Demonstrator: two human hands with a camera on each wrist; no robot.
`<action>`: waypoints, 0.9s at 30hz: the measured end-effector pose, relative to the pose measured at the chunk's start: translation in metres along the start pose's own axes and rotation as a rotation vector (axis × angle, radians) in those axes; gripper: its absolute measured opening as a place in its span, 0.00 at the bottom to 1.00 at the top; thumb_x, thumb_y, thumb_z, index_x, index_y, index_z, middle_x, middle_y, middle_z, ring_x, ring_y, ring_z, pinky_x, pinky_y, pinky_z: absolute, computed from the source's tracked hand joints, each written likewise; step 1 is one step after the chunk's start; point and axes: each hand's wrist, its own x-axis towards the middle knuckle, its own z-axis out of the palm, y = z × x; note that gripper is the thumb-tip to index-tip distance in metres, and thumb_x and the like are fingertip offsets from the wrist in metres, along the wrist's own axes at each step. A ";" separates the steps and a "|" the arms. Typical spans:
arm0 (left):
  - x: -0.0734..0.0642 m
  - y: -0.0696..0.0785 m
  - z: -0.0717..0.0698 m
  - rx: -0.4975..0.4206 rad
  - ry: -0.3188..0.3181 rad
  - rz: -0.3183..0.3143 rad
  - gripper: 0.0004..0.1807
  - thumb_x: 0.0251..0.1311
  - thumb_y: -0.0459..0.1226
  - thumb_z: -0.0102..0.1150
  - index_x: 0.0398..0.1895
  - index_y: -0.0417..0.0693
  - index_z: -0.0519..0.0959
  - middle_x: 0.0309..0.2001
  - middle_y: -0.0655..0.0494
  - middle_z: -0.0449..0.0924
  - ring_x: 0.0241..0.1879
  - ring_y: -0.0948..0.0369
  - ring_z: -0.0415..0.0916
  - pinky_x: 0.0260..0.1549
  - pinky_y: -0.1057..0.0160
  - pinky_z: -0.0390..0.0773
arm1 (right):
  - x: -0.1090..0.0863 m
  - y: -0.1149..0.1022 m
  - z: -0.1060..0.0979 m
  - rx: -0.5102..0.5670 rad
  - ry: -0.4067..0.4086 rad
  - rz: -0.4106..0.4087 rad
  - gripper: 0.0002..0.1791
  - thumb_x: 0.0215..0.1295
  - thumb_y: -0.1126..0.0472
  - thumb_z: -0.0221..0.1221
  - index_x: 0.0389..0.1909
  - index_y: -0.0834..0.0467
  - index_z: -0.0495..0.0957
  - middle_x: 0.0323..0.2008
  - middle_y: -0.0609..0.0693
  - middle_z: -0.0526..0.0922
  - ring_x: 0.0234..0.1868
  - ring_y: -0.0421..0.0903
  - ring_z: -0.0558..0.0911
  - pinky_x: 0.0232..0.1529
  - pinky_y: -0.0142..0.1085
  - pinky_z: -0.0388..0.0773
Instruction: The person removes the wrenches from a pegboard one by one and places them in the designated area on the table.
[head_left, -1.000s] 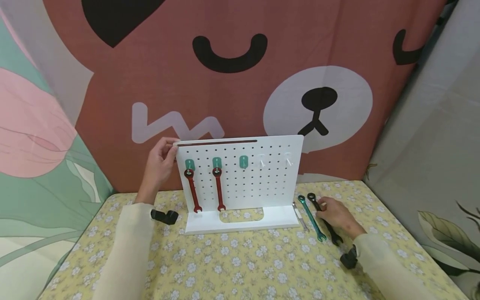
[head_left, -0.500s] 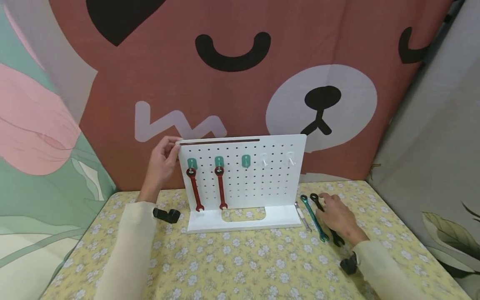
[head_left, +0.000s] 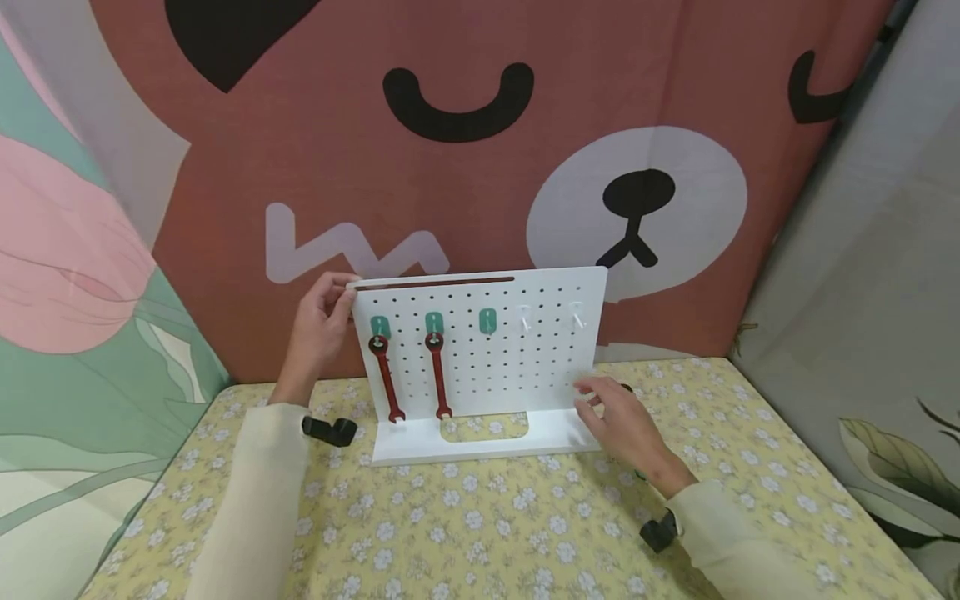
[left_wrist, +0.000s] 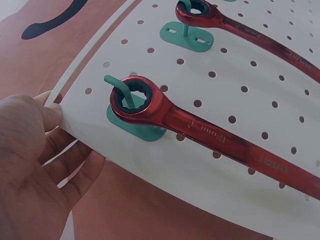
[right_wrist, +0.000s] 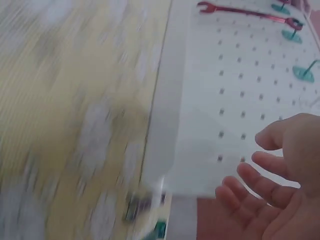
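Note:
My left hand point(head_left: 321, 323) pinches the upper left corner of the white pegboard point(head_left: 517, 358), thumb in front and fingers behind. Two red ratchet wrenches hang by their ring ends from green hooks; the nearer red wrench point(left_wrist: 200, 127) fills the left wrist view. My right hand point(head_left: 622, 423) hovers at the board's lower right edge, fingers loosely bent and holding nothing. Behind it, most of a black wrench point(head_left: 627, 387) and a green wrench point(head_left: 641, 475) is hidden. A blurred green end point(right_wrist: 160, 229) shows low in the right wrist view.
Right of the red wrenches, a bare green hook point(head_left: 488, 322) and two clear hooks, one a clear hook point(head_left: 577, 315), sit on the board. The board's base point(head_left: 487, 451) stands on a yellow floral tablecloth point(head_left: 480, 533). A bear-print cloth point(head_left: 480, 192) hangs close behind.
My right hand has left the black wrench and moved left to the board's right edge, over the green and silver wrenches. My left hand keeps its hold on the corner.

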 end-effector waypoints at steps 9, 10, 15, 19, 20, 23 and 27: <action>-0.001 -0.001 0.001 -0.020 0.001 0.004 0.15 0.81 0.39 0.47 0.62 0.41 0.75 0.48 0.40 0.80 0.43 0.53 0.79 0.39 0.71 0.80 | 0.014 -0.036 0.027 0.177 0.011 -0.072 0.17 0.76 0.62 0.60 0.62 0.62 0.79 0.58 0.55 0.82 0.50 0.50 0.84 0.43 0.42 0.83; -0.001 -0.001 0.001 -0.021 0.002 0.005 0.15 0.81 0.39 0.47 0.62 0.41 0.75 0.48 0.40 0.80 0.43 0.53 0.79 0.39 0.71 0.80 | 0.015 -0.040 0.030 0.187 0.010 -0.073 0.17 0.76 0.62 0.60 0.61 0.62 0.80 0.58 0.54 0.82 0.50 0.49 0.84 0.43 0.41 0.83; 0.000 -0.003 0.001 -0.023 0.004 0.017 0.15 0.81 0.38 0.47 0.62 0.40 0.75 0.48 0.39 0.80 0.42 0.54 0.79 0.38 0.71 0.79 | 0.021 -0.059 0.046 0.257 0.003 -0.073 0.16 0.76 0.62 0.60 0.61 0.61 0.80 0.58 0.53 0.82 0.50 0.48 0.84 0.44 0.39 0.83; 0.000 -0.004 0.002 -0.025 0.007 0.018 0.15 0.81 0.38 0.48 0.61 0.39 0.75 0.47 0.39 0.80 0.41 0.54 0.79 0.38 0.70 0.79 | 0.025 -0.070 0.059 0.329 -0.026 -0.079 0.16 0.76 0.63 0.59 0.61 0.62 0.80 0.57 0.54 0.83 0.51 0.49 0.84 0.45 0.39 0.83; 0.000 -0.004 0.001 -0.026 0.007 0.019 0.15 0.81 0.38 0.48 0.61 0.39 0.75 0.47 0.38 0.80 0.41 0.54 0.79 0.38 0.70 0.79 | 0.026 -0.073 0.062 0.343 -0.034 -0.079 0.16 0.76 0.63 0.59 0.61 0.61 0.79 0.56 0.54 0.83 0.51 0.49 0.84 0.46 0.39 0.83; -0.001 -0.003 0.001 -0.026 0.009 0.016 0.15 0.81 0.39 0.48 0.61 0.40 0.75 0.47 0.39 0.80 0.42 0.54 0.78 0.38 0.70 0.79 | 0.031 -0.081 0.072 0.392 -0.055 -0.076 0.16 0.77 0.63 0.58 0.62 0.62 0.79 0.56 0.54 0.83 0.51 0.50 0.84 0.47 0.39 0.83; -0.002 -0.003 0.001 -0.029 0.010 0.013 0.16 0.81 0.39 0.48 0.61 0.40 0.75 0.47 0.39 0.80 0.43 0.54 0.78 0.38 0.70 0.79 | 0.037 -0.092 0.084 0.425 -0.072 -0.078 0.17 0.77 0.63 0.58 0.62 0.61 0.79 0.55 0.53 0.84 0.52 0.49 0.84 0.47 0.38 0.83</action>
